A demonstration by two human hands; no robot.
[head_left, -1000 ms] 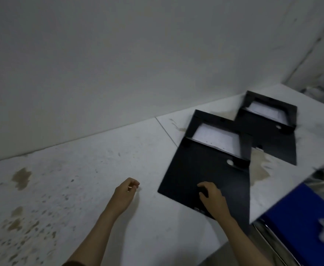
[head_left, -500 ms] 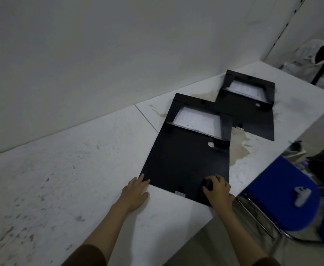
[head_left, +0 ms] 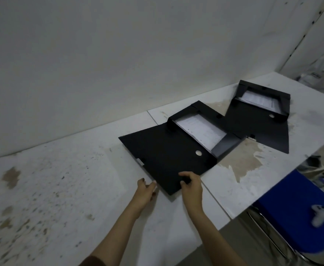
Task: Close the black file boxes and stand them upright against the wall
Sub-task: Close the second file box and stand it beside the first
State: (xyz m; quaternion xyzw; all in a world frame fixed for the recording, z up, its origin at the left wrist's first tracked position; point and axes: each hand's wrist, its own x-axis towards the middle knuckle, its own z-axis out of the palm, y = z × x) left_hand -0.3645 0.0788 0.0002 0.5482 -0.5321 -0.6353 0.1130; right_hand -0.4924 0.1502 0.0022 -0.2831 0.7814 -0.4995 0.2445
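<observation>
Two black file boxes lying flat and open on a stained white tabletop (head_left: 65,189), both short of the wall (head_left: 99,64). Near file box (head_left: 168,150) turned at an angle, lid flap spread toward the camera, tray end toward the wall with white paper (head_left: 201,130) showing inside. Round silver hole (head_left: 198,153) on the flap beside the tray. Small pale label (head_left: 140,161) at the flap's left edge.

Right hand (head_left: 191,186) on the near corner of that flap, thumb on top, fingers (head_left: 186,174) curled onto the black surface; closed on the corner, by the look of it, though the underside of the grip stays hidden. Left hand (head_left: 145,191) flat on the tabletop just beside the flap's left edge, fingers loosely open and holding nothing, fingertips touching or nearly touching the edge; cannot tell which.

Far file box (head_left: 259,125) further right and nearer the wall, also open, paper in its tray, its flap corner tucked close behind the near box's tray.

Off the tabletop's right edge, a blue chair seat (head_left: 295,214) on a metal frame, with a white handheld controller (head_left: 320,215) resting on it. Pale bundled cloth or bags (head_left: 322,77) in the far right corner, blurred.
</observation>
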